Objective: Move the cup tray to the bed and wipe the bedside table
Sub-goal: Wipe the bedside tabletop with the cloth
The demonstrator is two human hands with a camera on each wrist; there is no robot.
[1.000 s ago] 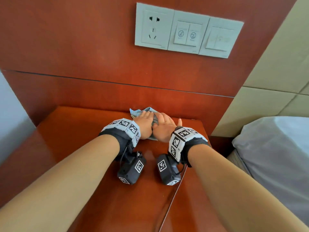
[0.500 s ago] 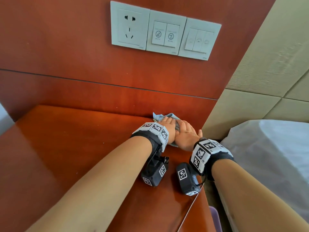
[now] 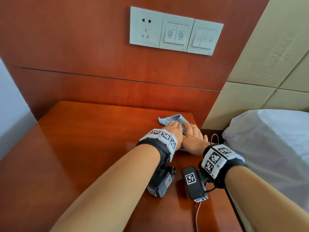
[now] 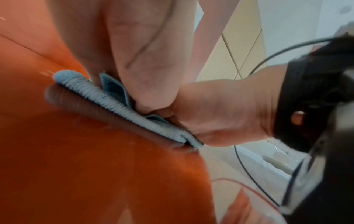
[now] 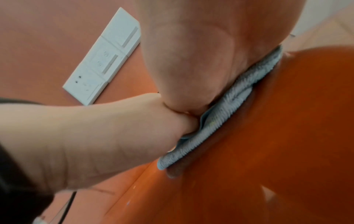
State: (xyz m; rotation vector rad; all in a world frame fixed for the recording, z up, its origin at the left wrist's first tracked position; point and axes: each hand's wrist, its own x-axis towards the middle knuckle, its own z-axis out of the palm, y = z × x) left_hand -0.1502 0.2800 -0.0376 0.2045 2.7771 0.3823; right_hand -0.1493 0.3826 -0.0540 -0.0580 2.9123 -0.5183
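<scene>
**Both palms flat on the cloth at the table's far right corner**

The blue-grey microfibre cloth [image 3: 173, 120] lies folded on the bedside table [image 3: 87, 148], near the far right corner, close to the wood wall panel [image 3: 100, 47] and the edge that faces the bed [image 3: 270, 148]. The left hand [image 3: 174, 132] and the right hand [image 3: 194, 139] sit side by side on top of it, touching each other, fingers stretched out and pressing down rather than curled around anything. Both wrist views show the heels of the palms bearing on the cloth's ribbed, doubled-over edge, which lies tight against the glossy top.

The cup tray is not in view in any picture, and the tabletop carries only the cloth, so the wiping step looks to be the one in hand.

The cloth should handle as light, soft and limp: it will bunch or unfold if pushed from one edge. Flat pressure spread across its middle, as here, seems the best hold, since the lacquered surface looks slick and the cloth should glide easily. Near this corner, part of it could slip over the edge.

A switch and socket plate [image 3: 175, 30] is mounted on the panel above.
</scene>
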